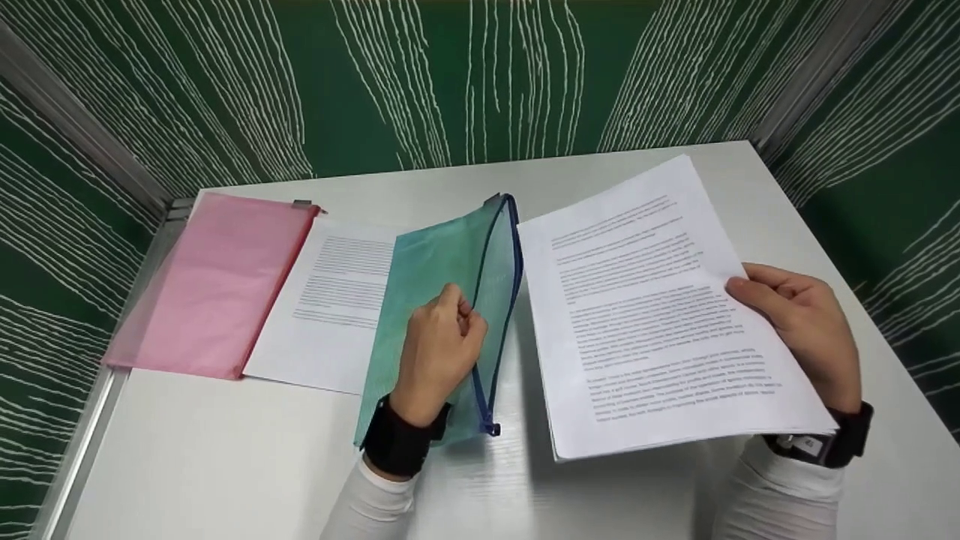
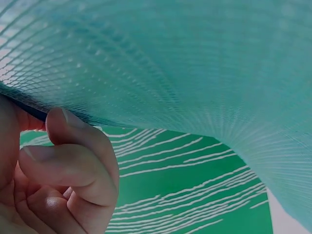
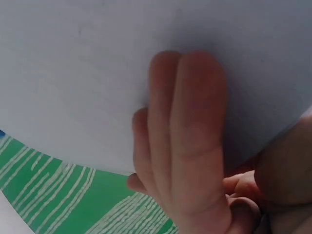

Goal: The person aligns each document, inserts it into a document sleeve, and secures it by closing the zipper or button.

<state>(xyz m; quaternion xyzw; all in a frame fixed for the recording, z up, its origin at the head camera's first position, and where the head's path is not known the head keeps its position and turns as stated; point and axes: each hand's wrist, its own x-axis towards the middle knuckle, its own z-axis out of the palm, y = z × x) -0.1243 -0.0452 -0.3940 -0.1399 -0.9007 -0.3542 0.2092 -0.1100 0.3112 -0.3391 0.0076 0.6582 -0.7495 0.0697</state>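
Left hand [image 1: 441,349] seemingly pinches rightward-opening teal pouch [image 1: 424,274], right hand [image 1: 814,330] papers [image 1: 652,322], long axes forward.

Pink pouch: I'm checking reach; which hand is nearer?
Left. The left hand grips the green pouch, right of the pink pouch; the right hand, holding papers, is farther right.

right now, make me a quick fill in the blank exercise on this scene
The left hand pinches the flat teal mesh pouch by its dark ____ zip edge.
The right hand holds the rectangular white printed paper stack between fingers and ____.
The flat translucent pink pouch has a ____ zip.

Missing: blue; thumb; red
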